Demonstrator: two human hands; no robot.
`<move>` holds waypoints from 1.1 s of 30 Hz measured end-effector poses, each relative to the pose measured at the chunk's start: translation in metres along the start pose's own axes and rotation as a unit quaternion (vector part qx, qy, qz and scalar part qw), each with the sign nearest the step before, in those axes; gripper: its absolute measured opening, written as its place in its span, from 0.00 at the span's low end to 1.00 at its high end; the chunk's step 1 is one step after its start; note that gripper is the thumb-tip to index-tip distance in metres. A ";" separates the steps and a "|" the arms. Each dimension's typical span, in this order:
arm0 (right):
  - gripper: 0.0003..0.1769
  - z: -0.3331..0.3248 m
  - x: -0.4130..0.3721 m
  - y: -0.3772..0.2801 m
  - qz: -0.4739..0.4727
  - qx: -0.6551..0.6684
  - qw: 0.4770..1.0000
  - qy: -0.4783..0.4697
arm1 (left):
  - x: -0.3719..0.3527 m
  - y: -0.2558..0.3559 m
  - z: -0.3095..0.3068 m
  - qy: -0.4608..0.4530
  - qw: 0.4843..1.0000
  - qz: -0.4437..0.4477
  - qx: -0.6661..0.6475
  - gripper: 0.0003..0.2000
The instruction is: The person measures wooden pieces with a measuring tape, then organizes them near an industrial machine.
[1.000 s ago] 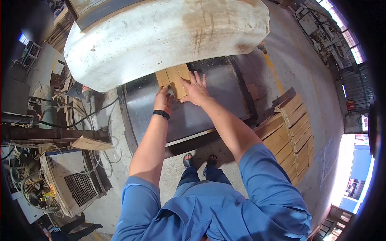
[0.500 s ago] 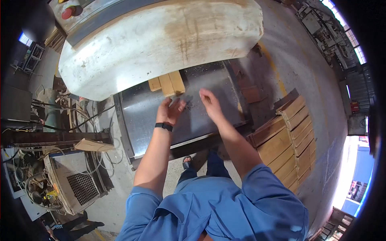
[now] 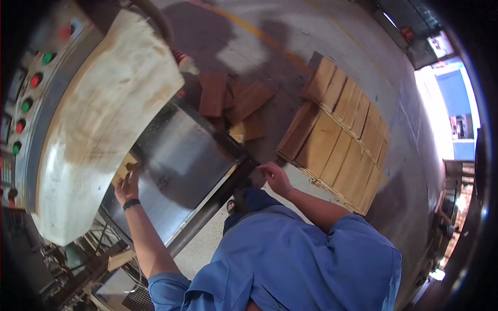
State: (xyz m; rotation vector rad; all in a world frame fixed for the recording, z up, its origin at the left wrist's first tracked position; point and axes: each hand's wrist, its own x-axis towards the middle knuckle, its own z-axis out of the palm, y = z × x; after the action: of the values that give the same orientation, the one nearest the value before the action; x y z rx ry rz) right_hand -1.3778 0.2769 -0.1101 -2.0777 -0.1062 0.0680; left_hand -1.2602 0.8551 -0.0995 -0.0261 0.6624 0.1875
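My left hand (image 3: pixel 127 187), with a dark band at the wrist, is at the near edge of the wooden boards (image 3: pixel 123 170), which lie on the dark metal table (image 3: pixel 176 150) partly under the pale machine cover (image 3: pixel 98 114). Its fingers are apart, and it does not appear to grip the boards. My right hand (image 3: pixel 275 177) hangs past the table's right corner, its fingers loosely bent and apart, with nothing visible in them. Beyond it on the floor is a stack of wooden boards (image 3: pixel 332 145).
Loose reddish boards (image 3: pixel 212 93) lie on the floor behind the table. A control panel (image 3: pixel 26 106) with red and green buttons stands at the far left. A gloved hand (image 3: pixel 188 65) of another person shows beyond the cover. Hoses and machine parts are at the lower left.
The view has turned to the right, towards the floor stack. My hands have moved apart: the left stays by the boards on the table, the right has left the space above the table.
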 end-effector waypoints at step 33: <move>0.22 -0.334 0.002 0.287 0.446 0.042 0.882 0.144 | 0.105 -0.602 0.002 -0.223 0.618 -0.056 0.752 0.16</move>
State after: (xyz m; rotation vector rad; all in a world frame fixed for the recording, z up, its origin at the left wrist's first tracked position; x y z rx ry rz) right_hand -1.3315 -0.1521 -0.1985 -1.8628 1.0260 0.3135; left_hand -1.0686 0.2811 -0.1837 1.5834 0.1341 -0.5339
